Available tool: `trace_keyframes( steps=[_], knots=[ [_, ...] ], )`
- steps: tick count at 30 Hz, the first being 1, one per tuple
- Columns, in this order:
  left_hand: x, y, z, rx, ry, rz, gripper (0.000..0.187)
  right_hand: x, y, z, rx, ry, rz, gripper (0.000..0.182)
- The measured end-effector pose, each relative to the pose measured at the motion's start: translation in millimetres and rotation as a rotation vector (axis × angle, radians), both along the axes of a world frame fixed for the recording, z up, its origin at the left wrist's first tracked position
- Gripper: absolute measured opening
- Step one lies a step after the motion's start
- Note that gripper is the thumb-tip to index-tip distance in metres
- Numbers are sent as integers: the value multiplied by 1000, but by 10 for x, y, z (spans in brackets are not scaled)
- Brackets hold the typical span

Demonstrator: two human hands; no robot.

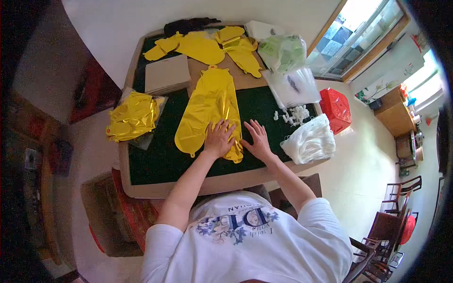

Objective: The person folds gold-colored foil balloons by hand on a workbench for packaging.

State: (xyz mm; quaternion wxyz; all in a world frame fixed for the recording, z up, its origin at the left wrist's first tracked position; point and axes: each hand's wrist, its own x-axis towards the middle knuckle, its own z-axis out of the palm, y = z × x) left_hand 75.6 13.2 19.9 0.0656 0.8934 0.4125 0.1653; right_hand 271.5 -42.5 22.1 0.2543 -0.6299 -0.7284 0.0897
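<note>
A flat gold foil balloon (207,104) lies lengthwise on the dark green table top, its surface creased toward the right side. My left hand (220,139) rests on its lower part with the fingers spread. Just off its right edge, my right hand (257,141) lies with fingers apart, the fingertips close to the foil. More gold foil balloons (200,47) are spread flat at the far end. To the left, a clear bag holds a crumpled bundle of gold foil (134,115). A stack of grey-brown card sheets (166,75) sits behind that bundle.
Clear plastic bags (295,87), a green-white plastic bag (283,53), small white pieces (297,114) and a bundle of white string (309,140) line the table's right side. A red stool (335,111) stands beyond the right edge. A black cloth-like item (188,25) lies at the far edge.
</note>
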Motion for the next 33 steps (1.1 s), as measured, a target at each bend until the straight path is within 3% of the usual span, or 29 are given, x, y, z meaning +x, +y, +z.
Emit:
trace_keyframes(
  steps=[11,13,15,16,20,33],
  knots=[
    [-3,13,-32,22,-18,-2,50,39,-361,258,-226,-93,175,91],
    [-9,14,-59,23,-28,-5,50,34,-329,386,-303,-137,193,84],
    [-19,21,-56,28,-37,-5,51,63,-196,355,-246,88,196,73],
    [-18,15,-46,23,-21,-4,51,34,-131,421,-174,67,168,62],
    [-22,3,-16,-10,-12,-6,53,-35,249,160,-117,-72,90,49],
    [-11,1,46,-88,49,3,50,-68,1179,-132,16,-216,-54,44]
  ],
)
